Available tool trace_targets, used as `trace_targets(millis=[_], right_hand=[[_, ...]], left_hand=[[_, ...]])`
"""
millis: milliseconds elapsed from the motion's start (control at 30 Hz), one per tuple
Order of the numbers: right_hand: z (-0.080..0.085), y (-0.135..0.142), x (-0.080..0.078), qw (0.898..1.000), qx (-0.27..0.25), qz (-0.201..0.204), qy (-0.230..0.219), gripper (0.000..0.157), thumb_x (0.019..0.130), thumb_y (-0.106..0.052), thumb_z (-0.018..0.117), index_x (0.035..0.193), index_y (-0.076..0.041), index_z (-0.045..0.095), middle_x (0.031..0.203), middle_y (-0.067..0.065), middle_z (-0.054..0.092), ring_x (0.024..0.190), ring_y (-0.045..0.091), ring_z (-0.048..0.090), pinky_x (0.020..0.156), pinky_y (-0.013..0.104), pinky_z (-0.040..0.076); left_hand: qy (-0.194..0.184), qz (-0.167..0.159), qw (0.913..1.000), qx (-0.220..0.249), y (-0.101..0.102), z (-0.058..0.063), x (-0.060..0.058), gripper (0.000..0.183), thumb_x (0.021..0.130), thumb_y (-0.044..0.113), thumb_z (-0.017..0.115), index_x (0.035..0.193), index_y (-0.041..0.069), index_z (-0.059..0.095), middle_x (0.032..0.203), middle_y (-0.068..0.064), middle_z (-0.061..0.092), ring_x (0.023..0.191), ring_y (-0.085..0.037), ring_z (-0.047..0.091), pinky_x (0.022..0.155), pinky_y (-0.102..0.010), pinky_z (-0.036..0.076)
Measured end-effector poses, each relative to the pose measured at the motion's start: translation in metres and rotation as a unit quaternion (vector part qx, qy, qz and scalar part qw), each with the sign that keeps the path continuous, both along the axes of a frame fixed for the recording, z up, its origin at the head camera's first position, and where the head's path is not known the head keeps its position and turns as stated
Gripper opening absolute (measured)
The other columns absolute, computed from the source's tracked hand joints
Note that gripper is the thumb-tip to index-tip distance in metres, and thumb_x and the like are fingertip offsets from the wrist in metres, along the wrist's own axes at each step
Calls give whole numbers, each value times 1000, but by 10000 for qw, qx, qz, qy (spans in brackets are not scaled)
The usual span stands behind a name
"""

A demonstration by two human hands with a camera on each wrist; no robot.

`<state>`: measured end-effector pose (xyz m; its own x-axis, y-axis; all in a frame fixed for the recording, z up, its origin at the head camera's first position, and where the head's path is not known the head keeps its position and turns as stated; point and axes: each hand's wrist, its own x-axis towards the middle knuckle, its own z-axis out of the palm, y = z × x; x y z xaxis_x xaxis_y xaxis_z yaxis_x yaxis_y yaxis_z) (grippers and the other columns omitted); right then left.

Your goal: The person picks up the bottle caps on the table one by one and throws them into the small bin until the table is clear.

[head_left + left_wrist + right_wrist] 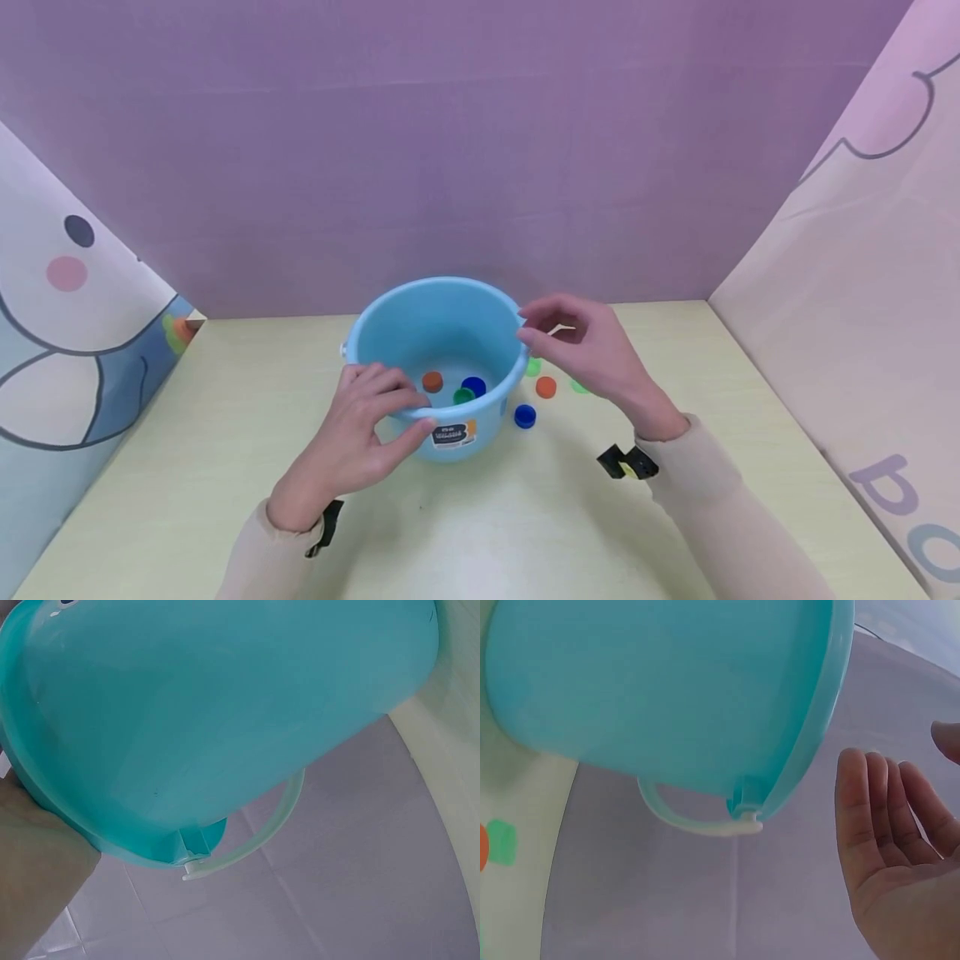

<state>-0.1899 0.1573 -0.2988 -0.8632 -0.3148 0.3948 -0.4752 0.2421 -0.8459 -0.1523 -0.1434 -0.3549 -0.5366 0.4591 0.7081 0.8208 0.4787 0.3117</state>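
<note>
- Pale sleeves [697, 471] lie nearest the head camera, extending over the table [480, 533].
- Upright on it, between both hands, stands the blue bucket [487, 425].
- Left hand [360, 433] grips the bucket's near-left rim, fingers bent over the top edge, thumb outside.
- Right hand [588, 346] is just beside the right rim, its released, gently curved fingers pointing toward it and holding nothing; whether a fingertip brushes it is hard to tell.
- Inside, beyond the left fingertips, lie an orange cap [432, 382], a green cap [463, 397] and a dark blue cap [477, 384].
- Outside, below the right fingers, more caps [546, 387] lie scattered.
</note>
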Motion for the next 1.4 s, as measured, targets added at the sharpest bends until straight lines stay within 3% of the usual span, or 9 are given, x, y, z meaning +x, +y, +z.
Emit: trace_targets(millis=[200, 400, 567, 700, 900, 1033, 1267, 1400], right_hand=[[-2, 10, 2, 9965, 608, -342, 456, 29, 92, -14, 76, 118, -4, 70, 109, 7, 71, 95, 20, 67, 80, 30, 57], [-6, 16, 2, 9841, 1161, -656, 1177, 29, 89, -14, 78, 115, -3, 71, 109, 7, 69, 95, 21, 68, 82, 40, 58], [-9, 22, 2, 9746, 1520, -835, 1414, 35, 89, -17, 79, 119, -2, 69, 115, 9, 69, 102, 26, 66, 87, 46, 56], [-13, 27, 1, 9685, 1943, -961, 1221, 50, 90, -26, 77, 133, -4, 63, 133, 11, 62, 122, 31, 58, 97, 56, 49], [-19, 34, -2, 9548, 2683, -1016, 771, 76, 92, -41, 72, 154, -10, 42, 159, 12, 38, 147, 36, 31, 108, 67, 33], [-25, 39, -3, 9453, 3048, -964, 654, 88, 91, -48, 72, 161, -14, 30, 166, 14, 24, 153, 38, 18, 109, 71, 27], [-38, 45, -5, 9253, 3648, -856, 587, 104, 86, -61, 71, 164, -17, 18, 170, 14, 1, 155, 39, -5, 117, 68, 5], [-45, 46, -7, 9233, 3737, -791, 398, 108, 83, -64, 72, 164, -17, 17, 170, 15, -6, 154, 42, -9, 115, 70, 0]], left_hand=[[11, 1, 10000, -32, 0, 0, 0, 32, 100, 47, 61, 90, 20, 75, 95, 9, 67, 96, -16, 58, 87, -46, 32], [-51, -3, 10000, -25, 0, 1, 0, 31, 100, 46, 62, 91, 20, 76, 95, 10, 68, 96, -16, 58, 88, -47, 32], [-65, 5, 10000, -21, 0, 1, 1, 31, 100, 46, 62, 90, 20, 75, 95, 10, 67, 96, -16, 58, 88, -46, 32], [-67, 8, 10000, -19, 0, 1, 1, 31, 100, 46, 62, 90, 20, 75, 95, 10, 67, 96, -16, 58, 88, -47, 32], [-46, 8, 10000, -31, 1, 1, 0, 31, 100, 46, 62, 90, 20, 75, 94, 9, 67, 95, -16, 58, 88, -47, 32], [-50, 12, 10000, -40, 0, 1, 0, 31, 99, 46, 62, 90, 20, 75, 94, 9, 67, 95, -16, 58, 88, -47, 32], [-36, 8, 10000, -15, 0, 0, 0, 32, 100, 47, 62, 90, 20, 75, 93, 10, 67, 95, -16, 57, 87, -47, 32], [-11, -5, 10000, -8, 0, 1, 0, 32, 100, 47, 62, 90, 19, 76, 94, 9, 68, 95, -16, 58, 88, -48, 32]])
